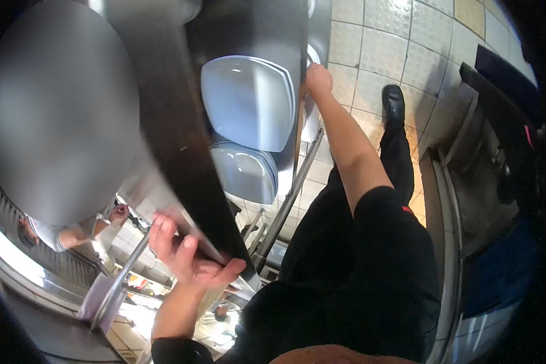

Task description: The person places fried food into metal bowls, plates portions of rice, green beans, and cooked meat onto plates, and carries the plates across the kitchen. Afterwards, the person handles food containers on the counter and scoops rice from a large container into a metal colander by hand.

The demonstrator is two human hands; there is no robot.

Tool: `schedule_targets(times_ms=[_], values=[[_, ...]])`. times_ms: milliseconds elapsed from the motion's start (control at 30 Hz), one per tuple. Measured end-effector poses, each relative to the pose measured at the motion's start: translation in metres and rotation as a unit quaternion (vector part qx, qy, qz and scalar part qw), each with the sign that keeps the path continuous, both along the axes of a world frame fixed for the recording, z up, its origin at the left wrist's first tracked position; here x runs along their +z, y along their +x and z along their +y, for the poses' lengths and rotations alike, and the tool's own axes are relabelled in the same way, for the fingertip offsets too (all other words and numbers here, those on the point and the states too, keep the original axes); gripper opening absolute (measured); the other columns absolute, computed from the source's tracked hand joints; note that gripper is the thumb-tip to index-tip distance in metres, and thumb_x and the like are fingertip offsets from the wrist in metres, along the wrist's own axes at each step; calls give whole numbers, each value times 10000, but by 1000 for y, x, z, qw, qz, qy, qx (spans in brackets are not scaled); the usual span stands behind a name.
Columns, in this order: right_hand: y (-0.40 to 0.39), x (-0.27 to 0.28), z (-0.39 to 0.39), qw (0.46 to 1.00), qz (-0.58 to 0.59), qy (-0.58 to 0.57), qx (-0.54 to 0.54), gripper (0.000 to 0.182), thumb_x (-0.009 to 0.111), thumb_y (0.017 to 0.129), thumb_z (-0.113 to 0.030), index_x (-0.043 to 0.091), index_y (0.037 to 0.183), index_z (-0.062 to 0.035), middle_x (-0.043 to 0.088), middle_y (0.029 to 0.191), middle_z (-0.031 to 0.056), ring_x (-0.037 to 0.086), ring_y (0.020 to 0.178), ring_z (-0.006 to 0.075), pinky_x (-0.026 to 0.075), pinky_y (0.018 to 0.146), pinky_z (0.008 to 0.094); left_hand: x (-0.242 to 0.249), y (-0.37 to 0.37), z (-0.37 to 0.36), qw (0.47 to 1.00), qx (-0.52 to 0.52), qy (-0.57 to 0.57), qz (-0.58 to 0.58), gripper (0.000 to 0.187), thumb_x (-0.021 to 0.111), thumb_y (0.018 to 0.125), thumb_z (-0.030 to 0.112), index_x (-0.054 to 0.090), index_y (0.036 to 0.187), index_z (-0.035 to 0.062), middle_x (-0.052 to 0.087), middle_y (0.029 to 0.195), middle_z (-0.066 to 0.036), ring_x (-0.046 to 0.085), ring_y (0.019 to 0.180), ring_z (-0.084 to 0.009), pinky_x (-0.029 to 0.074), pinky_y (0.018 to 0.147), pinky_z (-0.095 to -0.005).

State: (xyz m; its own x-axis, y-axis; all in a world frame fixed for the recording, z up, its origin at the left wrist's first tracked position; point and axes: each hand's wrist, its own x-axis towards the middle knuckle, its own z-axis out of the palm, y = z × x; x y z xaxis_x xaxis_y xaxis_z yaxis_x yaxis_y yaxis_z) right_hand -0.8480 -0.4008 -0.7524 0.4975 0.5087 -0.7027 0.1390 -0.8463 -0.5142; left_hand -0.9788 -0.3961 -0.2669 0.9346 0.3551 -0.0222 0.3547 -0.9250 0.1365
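Observation:
My left hand (191,255) lies along the edge of a dark metal shelf (182,155), its fingers stretched out and the thumb apart. On the other side of the plates, my right hand (319,80) is closed at the edge of the plate shelf, right by the rim of a white dish (312,54). What its fingers grip is hidden from this angle. Between my hands sit large square pale plates (247,103), stacked, with a second stack of similar plates (244,174) just nearer to me.
Another person's forearm (73,238) shows at the left, beyond the shelf. A metal rail (291,200) runs below the plates. Pale floor tiles (385,42) lie at the upper right, with my black shoe (393,103) on them. Dark equipment with a metal edge (452,218) stands at the right.

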Motion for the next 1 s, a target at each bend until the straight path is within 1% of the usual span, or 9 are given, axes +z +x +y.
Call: schedule_targets(times_ms=[133, 233, 333, 600, 667, 733, 800, 900, 1000], values=[[-6, -2, 5, 999, -32, 43, 3, 519, 702, 736, -23, 506, 1216, -4, 603, 1164, 218, 605, 1070, 346, 507, 889, 426, 0, 17, 1, 998, 26, -37, -41, 650, 781, 654, 500, 629, 1149, 106, 524, 1251, -185, 467, 1174, -375, 344, 1006, -541], [9, -16, -6, 990, -33, 129, -35, 567, 699, 779, -228, 483, 1249, 5, 618, 1121, 237, 600, 1047, 385, 489, 895, 447, 2, 37, 1, 994, 48, -61, -77, 609, 801, 627, 441, 659, 1121, 114, 561, 1237, -171, 498, 1164, -339, 353, 998, -510], [24, -49, -19, 978, -71, 194, -38, 399, 634, 767, -161, 557, 1108, 32, 632, 999, 281, 594, 981, 452, 478, 853, 481, 9, 58, 4, 991, 54, -84, -87, 613, 781, 665, 410, 626, 1190, 134, 547, 1290, -120, 493, 1191, -302, 353, 1013, -497], [113, 60, -163, 970, 51, 170, -168, 351, 480, 747, -82, 580, 1045, 76, 644, 912, 262, 639, 873, 389, 488, 811, 461, 39, 78, -5, 988, 51, -111, -90, 514, 684, 815, 418, 592, 1221, 118, 528, 1326, -102, 493, 1214, -277, 359, 1024, -477], [142, 214, -178, 969, 88, 123, -194, 390, 468, 751, -68, 570, 1093, 91, 650, 915, 230, 638, 870, 343, 488, 816, 420, 34, 81, -8, 985, 54, -112, -116, 498, 684, 818, 405, 599, 1208, 107, 539, 1313, -105, 503, 1206, -282, 364, 1020, -478], [157, 134, -250, 956, 88, 163, -228, 398, 455, 746, -40, 563, 1098, 113, 653, 914, 202, 629, 881, 304, 481, 810, 397, 33, 83, -14, 969, 90, -129, -192, 401, 697, 818, 327, 641, 1122, 73, 585, 1244, -112, 526, 1177, -296, 391, 1002, -450], [181, 222, -279, 966, 30, 180, -182, 405, 445, 737, -19, 561, 1096, 127, 655, 937, 201, 622, 892, 296, 472, 819, 380, 39, 83, -16, 958, 117, -130, -228, 327, 700, 818, 277, 669, 1054, 53, 623, 1179, -116, 551, 1143, -303, 414, 984, -426], [210, 206, -342, 927, 59, 227, -293, 378, 511, 700, 16, 578, 1065, 86, 642, 877, 126, 625, 777, 261, 525, 669, 400, 34, 70, -24, 927, 166, -141, -305, 203, 662, 857, 205, 680, 946, 24, 672, 1028, -120, 613, 1023, -272, 458, 923, -374], [240, 290, -361, 929, 41, 214, -300, 494, 513, 667, 46, 539, 1160, 71, 629, 951, 118, 622, 823, 259, 524, 695, 403, 68, 44, -35, 752, 488, -211, -389, 221, 570, 926, 222, 667, 844, 41, 648, 773, -41, 614, 739, -183, 494, 740, -319]])
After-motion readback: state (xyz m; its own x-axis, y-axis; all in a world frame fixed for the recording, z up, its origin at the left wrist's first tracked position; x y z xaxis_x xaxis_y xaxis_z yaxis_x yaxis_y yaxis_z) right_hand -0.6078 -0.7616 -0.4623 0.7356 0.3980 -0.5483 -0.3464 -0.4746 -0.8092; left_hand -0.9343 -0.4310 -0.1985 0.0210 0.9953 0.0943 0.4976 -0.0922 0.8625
